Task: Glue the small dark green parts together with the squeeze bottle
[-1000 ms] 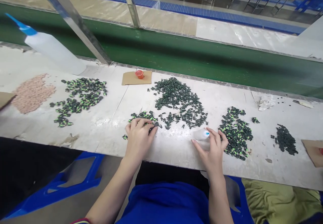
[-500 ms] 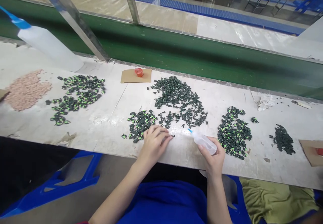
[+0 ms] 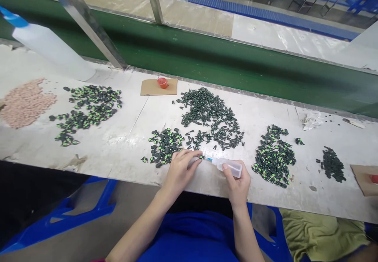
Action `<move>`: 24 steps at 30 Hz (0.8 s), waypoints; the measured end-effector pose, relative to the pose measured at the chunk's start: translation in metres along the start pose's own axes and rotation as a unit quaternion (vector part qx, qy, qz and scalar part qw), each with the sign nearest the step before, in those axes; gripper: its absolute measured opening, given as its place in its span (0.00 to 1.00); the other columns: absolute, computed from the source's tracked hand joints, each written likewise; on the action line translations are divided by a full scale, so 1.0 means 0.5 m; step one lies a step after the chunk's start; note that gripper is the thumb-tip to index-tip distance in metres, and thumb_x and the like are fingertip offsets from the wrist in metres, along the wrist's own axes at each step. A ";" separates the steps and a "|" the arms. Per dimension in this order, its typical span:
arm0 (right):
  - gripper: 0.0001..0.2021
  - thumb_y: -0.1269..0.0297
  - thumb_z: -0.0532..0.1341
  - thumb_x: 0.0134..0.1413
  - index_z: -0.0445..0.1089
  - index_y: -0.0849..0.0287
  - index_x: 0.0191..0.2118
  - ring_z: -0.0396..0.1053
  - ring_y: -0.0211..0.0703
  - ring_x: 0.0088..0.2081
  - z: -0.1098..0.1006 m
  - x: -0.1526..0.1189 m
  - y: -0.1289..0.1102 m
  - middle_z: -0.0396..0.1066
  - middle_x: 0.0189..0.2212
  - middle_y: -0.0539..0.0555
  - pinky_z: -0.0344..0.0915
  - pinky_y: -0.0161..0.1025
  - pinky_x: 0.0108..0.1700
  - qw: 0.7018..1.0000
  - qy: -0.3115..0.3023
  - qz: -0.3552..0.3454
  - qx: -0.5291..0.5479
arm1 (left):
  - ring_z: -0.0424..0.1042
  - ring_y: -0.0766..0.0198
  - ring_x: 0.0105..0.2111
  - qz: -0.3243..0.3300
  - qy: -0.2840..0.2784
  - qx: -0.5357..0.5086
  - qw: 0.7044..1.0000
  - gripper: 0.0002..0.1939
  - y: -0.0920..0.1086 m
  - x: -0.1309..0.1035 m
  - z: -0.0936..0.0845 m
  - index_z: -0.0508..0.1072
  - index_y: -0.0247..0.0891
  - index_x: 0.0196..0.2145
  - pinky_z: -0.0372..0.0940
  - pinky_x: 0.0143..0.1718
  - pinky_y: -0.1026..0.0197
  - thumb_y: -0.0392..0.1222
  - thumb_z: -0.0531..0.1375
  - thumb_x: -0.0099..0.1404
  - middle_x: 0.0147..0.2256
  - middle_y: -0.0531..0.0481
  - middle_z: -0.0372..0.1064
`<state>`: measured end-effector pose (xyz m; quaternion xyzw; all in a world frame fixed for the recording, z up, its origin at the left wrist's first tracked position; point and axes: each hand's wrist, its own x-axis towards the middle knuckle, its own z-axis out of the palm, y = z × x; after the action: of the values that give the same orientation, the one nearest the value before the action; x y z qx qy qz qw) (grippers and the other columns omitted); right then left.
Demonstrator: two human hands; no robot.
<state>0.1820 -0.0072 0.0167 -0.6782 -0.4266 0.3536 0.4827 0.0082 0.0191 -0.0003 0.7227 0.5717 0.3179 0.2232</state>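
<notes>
My left hand [image 3: 183,168] pinches a small black-and-green piece [image 3: 201,157] between thumb and fingertips, just above the white table. Wrapped in my right hand [image 3: 238,179] is a clear squeeze bottle [image 3: 229,166], lying nearly level. Its thin blue tip points left and reaches the small piece or stops very close to it. Beside my left hand sits a pile of black-and-green pieces [image 3: 165,146]. Beyond both hands spreads a heap of small dark green pieces [image 3: 206,108]. Another black-and-green pile [image 3: 273,157] lies to the right of my right hand.
A red cup [image 3: 162,82] stands on cardboard [image 3: 147,89] at the back. To the left are a large white bottle [image 3: 56,51], pink pieces [image 3: 26,102] and more black-and-green pieces [image 3: 91,106]. Black pieces [image 3: 332,164] lie far right. A green ledge [image 3: 236,63] runs behind.
My right hand has moved left with the squeeze bottle, bringing its blue tip to the piece in my left hand. The bottle is now more level. My left hand has barely moved.
</notes>
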 end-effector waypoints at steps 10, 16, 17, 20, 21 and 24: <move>0.15 0.52 0.63 0.49 0.65 0.59 0.26 0.61 0.37 0.21 0.002 -0.001 0.000 0.65 0.18 0.47 0.58 0.33 0.23 0.999 -0.028 0.002 -0.027 | 0.75 0.61 0.37 -0.026 -0.001 -0.028 0.999 0.07 -0.003 0.006 -0.002 0.75 0.44 0.38 0.61 0.43 0.56 0.35 0.62 0.62 0.37 0.54 0.79; 0.15 0.52 0.62 0.51 0.65 0.58 0.26 0.61 0.36 0.22 0.005 -0.003 -0.001 0.65 0.19 0.46 0.59 0.33 0.24 0.999 -0.034 0.005 -0.040 | 0.75 0.61 0.38 -0.023 -0.001 -0.016 1.000 0.07 -0.007 0.006 0.000 0.75 0.44 0.39 0.62 0.42 0.56 0.36 0.62 0.62 0.37 0.53 0.79; 0.15 0.51 0.62 0.51 0.65 0.58 0.26 0.61 0.36 0.22 0.005 -0.003 -0.002 0.64 0.19 0.46 0.59 0.33 0.24 0.999 -0.032 0.005 -0.040 | 0.75 0.61 0.38 -0.020 0.001 -0.016 1.000 0.07 -0.007 0.007 0.000 0.76 0.43 0.38 0.62 0.42 0.56 0.36 0.62 0.62 0.37 0.53 0.79; 0.15 0.51 0.62 0.52 0.65 0.58 0.26 0.61 0.37 0.22 0.006 -0.004 -0.002 0.64 0.19 0.46 0.59 0.33 0.24 0.999 -0.023 0.009 -0.041 | 0.75 0.61 0.37 -0.014 0.006 -0.010 1.000 0.06 -0.007 0.008 -0.001 0.76 0.43 0.38 0.63 0.41 0.56 0.36 0.62 0.62 0.36 0.53 0.79; 0.16 0.50 0.61 0.52 0.65 0.58 0.26 0.61 0.37 0.22 0.005 -0.003 -0.001 0.64 0.19 0.46 0.59 0.33 0.24 0.999 -0.021 0.010 -0.040 | 0.75 0.61 0.37 -0.013 0.007 -0.008 1.000 0.06 -0.007 0.008 -0.001 0.76 0.43 0.38 0.63 0.41 0.56 0.36 0.62 0.62 0.36 0.52 0.79; 0.16 0.50 0.62 0.51 0.64 0.58 0.26 0.60 0.37 0.22 0.004 -0.003 0.001 0.63 0.19 0.46 0.59 0.33 0.24 0.999 -0.022 0.012 -0.039 | 0.75 0.61 0.37 -0.010 0.010 -0.007 1.000 0.06 -0.007 0.009 -0.002 0.76 0.43 0.38 0.63 0.41 0.57 0.36 0.62 0.62 0.36 0.52 0.78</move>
<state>0.1796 -0.0078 0.0158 -0.6934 -0.4424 0.3578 0.4421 0.0056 0.0242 -0.0008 0.7124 0.5788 0.3264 0.2257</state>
